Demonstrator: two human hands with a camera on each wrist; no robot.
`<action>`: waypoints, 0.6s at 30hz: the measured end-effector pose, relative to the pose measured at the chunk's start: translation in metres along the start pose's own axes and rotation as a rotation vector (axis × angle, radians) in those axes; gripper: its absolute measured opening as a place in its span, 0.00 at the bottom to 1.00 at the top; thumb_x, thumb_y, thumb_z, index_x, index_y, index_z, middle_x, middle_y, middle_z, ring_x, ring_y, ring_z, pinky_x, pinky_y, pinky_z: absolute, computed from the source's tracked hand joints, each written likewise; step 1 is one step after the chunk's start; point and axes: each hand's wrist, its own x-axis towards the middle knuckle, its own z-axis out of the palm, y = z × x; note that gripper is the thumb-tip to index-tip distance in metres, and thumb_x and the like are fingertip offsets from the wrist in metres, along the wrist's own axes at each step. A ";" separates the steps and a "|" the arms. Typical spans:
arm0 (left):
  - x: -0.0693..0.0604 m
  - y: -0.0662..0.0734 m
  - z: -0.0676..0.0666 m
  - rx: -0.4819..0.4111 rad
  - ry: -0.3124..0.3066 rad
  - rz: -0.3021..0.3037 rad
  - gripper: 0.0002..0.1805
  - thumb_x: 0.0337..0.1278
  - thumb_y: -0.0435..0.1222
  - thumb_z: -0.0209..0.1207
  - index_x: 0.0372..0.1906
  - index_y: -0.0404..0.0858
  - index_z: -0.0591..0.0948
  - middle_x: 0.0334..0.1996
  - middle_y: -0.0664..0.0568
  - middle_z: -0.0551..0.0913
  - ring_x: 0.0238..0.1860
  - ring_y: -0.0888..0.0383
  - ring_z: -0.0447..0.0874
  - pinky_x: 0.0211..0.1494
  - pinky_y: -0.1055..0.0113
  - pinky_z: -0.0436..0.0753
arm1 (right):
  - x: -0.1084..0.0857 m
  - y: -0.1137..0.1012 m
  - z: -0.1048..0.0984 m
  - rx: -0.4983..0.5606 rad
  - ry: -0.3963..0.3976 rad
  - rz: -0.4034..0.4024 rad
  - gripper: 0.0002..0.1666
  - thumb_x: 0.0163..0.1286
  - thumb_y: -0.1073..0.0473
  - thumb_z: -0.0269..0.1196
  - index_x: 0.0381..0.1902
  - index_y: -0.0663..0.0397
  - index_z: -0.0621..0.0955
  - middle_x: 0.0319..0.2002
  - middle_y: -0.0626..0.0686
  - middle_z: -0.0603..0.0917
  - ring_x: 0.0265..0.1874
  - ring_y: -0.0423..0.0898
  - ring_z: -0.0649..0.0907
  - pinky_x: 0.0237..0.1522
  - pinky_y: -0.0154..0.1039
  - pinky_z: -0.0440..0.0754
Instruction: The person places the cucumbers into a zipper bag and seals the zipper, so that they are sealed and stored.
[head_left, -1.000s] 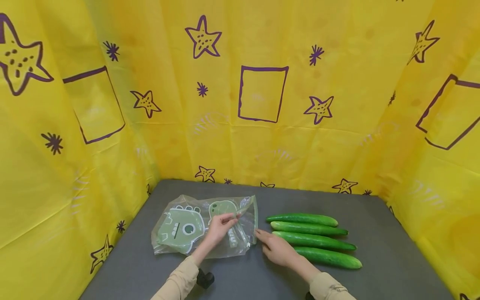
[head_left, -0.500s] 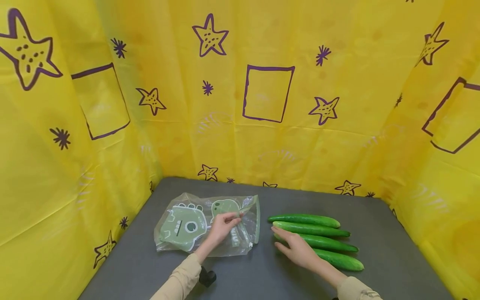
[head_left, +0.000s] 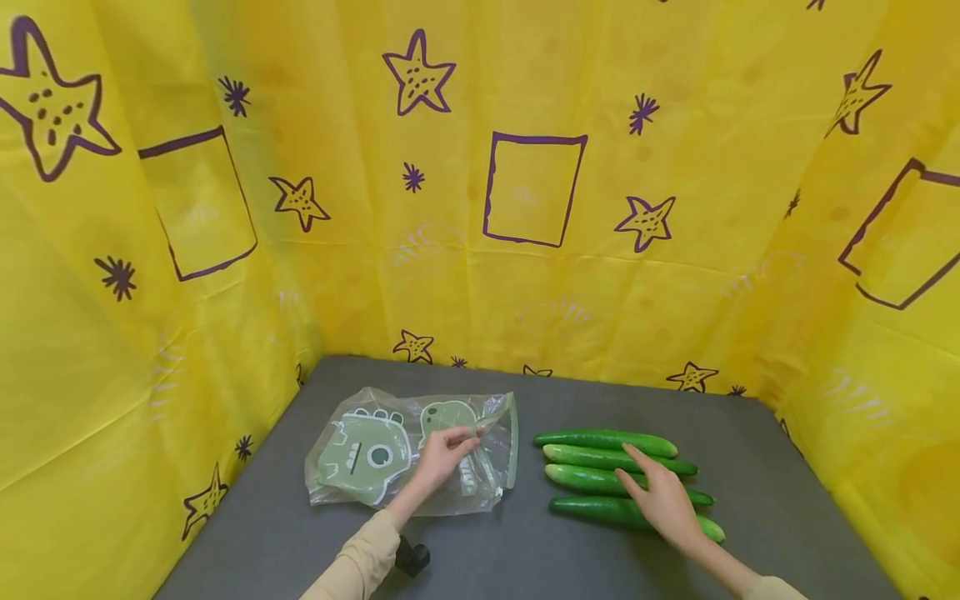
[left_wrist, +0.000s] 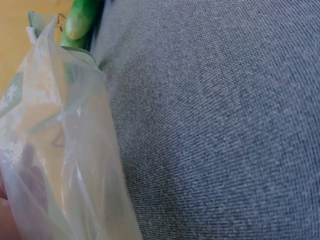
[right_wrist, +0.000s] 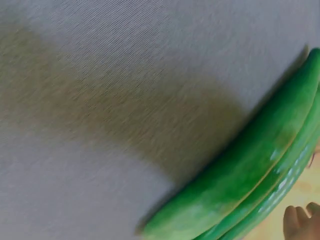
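A clear zip bag (head_left: 360,454) with green dinosaur prints lies flat on the grey table. My left hand (head_left: 442,454) pinches its upper layer near the mouth, which faces right; in the left wrist view the raised plastic of the bag (left_wrist: 85,150) shows, with fingers partly behind it. Several green cucumbers (head_left: 585,477) lie side by side right of the bag. Over them is my right hand (head_left: 663,504), fingers spread, thumb apart; whether it touches them cannot be told. The right wrist view shows the cucumbers (right_wrist: 240,165) close up, with fingertips at the lower right corner.
The grey table (head_left: 480,558) is surrounded by yellow curtains (head_left: 525,317) with purple stars and squares. A small black object (head_left: 412,557) sits beside the left forearm near the front.
My right hand has left the bag's mouth and moved right, over the cucumbers, its fingers now spread. The left hand keeps its pinch on the bag. The view has shifted slightly.
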 end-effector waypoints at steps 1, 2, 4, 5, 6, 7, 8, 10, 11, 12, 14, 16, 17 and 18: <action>0.000 0.000 0.000 -0.001 0.000 0.000 0.13 0.59 0.28 0.58 0.46 0.24 0.81 0.44 0.33 0.83 0.46 0.39 0.84 0.48 0.62 0.85 | -0.001 0.004 -0.004 0.008 -0.005 0.026 0.30 0.67 0.54 0.61 0.64 0.58 0.71 0.14 0.49 0.75 0.09 0.35 0.58 0.15 0.30 0.62; -0.001 -0.001 0.000 -0.002 0.000 0.007 0.13 0.59 0.28 0.58 0.46 0.23 0.80 0.44 0.32 0.83 0.46 0.39 0.84 0.48 0.62 0.85 | -0.001 0.007 -0.008 0.009 -0.003 0.051 0.31 0.68 0.53 0.61 0.65 0.59 0.70 0.09 0.46 0.67 0.09 0.34 0.56 0.14 0.30 0.61; 0.000 -0.003 0.000 -0.010 -0.002 0.009 0.13 0.59 0.28 0.58 0.46 0.23 0.80 0.44 0.32 0.83 0.46 0.39 0.84 0.48 0.62 0.85 | -0.001 0.014 -0.017 0.014 -0.011 0.109 0.32 0.69 0.52 0.59 0.66 0.61 0.68 0.08 0.45 0.62 0.08 0.35 0.55 0.13 0.32 0.61; 0.000 -0.005 0.001 -0.013 -0.002 0.009 0.12 0.59 0.28 0.58 0.46 0.23 0.80 0.44 0.32 0.83 0.46 0.39 0.84 0.48 0.62 0.85 | -0.002 0.017 -0.021 0.008 -0.011 0.130 0.33 0.69 0.51 0.58 0.66 0.62 0.67 0.10 0.50 0.69 0.09 0.36 0.61 0.16 0.34 0.66; 0.002 -0.009 0.001 -0.017 0.000 0.009 0.12 0.59 0.27 0.58 0.46 0.23 0.80 0.44 0.32 0.83 0.47 0.38 0.84 0.48 0.61 0.85 | -0.002 0.020 -0.026 0.001 -0.014 0.155 0.34 0.70 0.49 0.57 0.66 0.64 0.66 0.15 0.56 0.76 0.11 0.37 0.66 0.18 0.37 0.72; 0.003 -0.014 0.002 -0.019 0.004 0.008 0.12 0.59 0.28 0.58 0.46 0.23 0.81 0.44 0.32 0.83 0.47 0.39 0.84 0.48 0.61 0.84 | -0.002 0.024 -0.031 -0.004 -0.019 0.183 0.35 0.71 0.48 0.56 0.67 0.65 0.65 0.24 0.64 0.82 0.14 0.40 0.71 0.22 0.39 0.75; 0.005 -0.019 0.003 -0.016 0.008 0.005 0.12 0.59 0.28 0.58 0.46 0.24 0.81 0.44 0.32 0.84 0.47 0.39 0.84 0.48 0.60 0.84 | -0.002 0.027 -0.036 -0.012 -0.025 0.210 0.37 0.71 0.46 0.55 0.67 0.67 0.64 0.35 0.71 0.83 0.19 0.45 0.77 0.27 0.43 0.78; 0.008 -0.028 0.004 -0.004 0.019 -0.002 0.13 0.59 0.29 0.59 0.46 0.25 0.81 0.44 0.33 0.84 0.46 0.40 0.84 0.48 0.61 0.85 | 0.000 0.035 -0.045 -0.022 -0.040 0.263 0.39 0.72 0.44 0.52 0.67 0.70 0.62 0.55 0.76 0.74 0.29 0.56 0.82 0.34 0.49 0.79; 0.009 -0.032 0.005 0.005 0.026 -0.004 0.13 0.59 0.30 0.59 0.45 0.25 0.82 0.44 0.34 0.84 0.46 0.41 0.85 0.48 0.61 0.85 | 0.000 0.039 -0.049 -0.031 -0.044 0.289 0.41 0.72 0.43 0.50 0.67 0.72 0.61 0.61 0.76 0.68 0.36 0.62 0.82 0.39 0.54 0.79; 0.011 -0.036 0.005 0.006 0.031 -0.012 0.13 0.59 0.31 0.60 0.45 0.26 0.82 0.44 0.35 0.85 0.46 0.42 0.85 0.48 0.61 0.85 | 0.001 0.042 -0.054 -0.033 -0.052 0.321 0.42 0.73 0.42 0.49 0.67 0.73 0.60 0.61 0.77 0.67 0.40 0.66 0.80 0.41 0.56 0.79; 0.011 -0.040 0.006 0.023 0.034 -0.005 0.13 0.58 0.33 0.61 0.45 0.27 0.82 0.43 0.35 0.85 0.45 0.43 0.85 0.47 0.63 0.85 | 0.003 0.049 -0.062 -0.032 -0.074 0.381 0.43 0.73 0.40 0.46 0.66 0.77 0.59 0.61 0.78 0.65 0.49 0.72 0.75 0.46 0.61 0.77; 0.012 -0.042 0.006 0.022 0.038 -0.010 0.14 0.58 0.34 0.62 0.44 0.28 0.83 0.42 0.36 0.85 0.45 0.43 0.86 0.47 0.63 0.85 | 0.003 0.056 -0.071 -0.032 -0.104 0.435 0.45 0.73 0.39 0.43 0.65 0.79 0.59 0.61 0.79 0.64 0.55 0.75 0.70 0.52 0.64 0.72; 0.012 -0.043 0.006 0.018 0.037 -0.012 0.14 0.58 0.35 0.62 0.44 0.28 0.83 0.42 0.36 0.85 0.45 0.43 0.86 0.47 0.63 0.85 | 0.002 0.060 -0.075 -0.019 -0.129 0.470 0.45 0.73 0.39 0.42 0.64 0.80 0.59 0.62 0.79 0.63 0.56 0.75 0.68 0.52 0.63 0.73; 0.012 -0.043 0.006 0.013 0.036 -0.013 0.15 0.57 0.35 0.62 0.45 0.29 0.83 0.42 0.36 0.85 0.46 0.43 0.85 0.48 0.63 0.85 | 0.001 0.063 -0.078 0.006 -0.161 0.503 0.46 0.73 0.38 0.41 0.64 0.81 0.58 0.62 0.80 0.61 0.56 0.76 0.67 0.51 0.62 0.75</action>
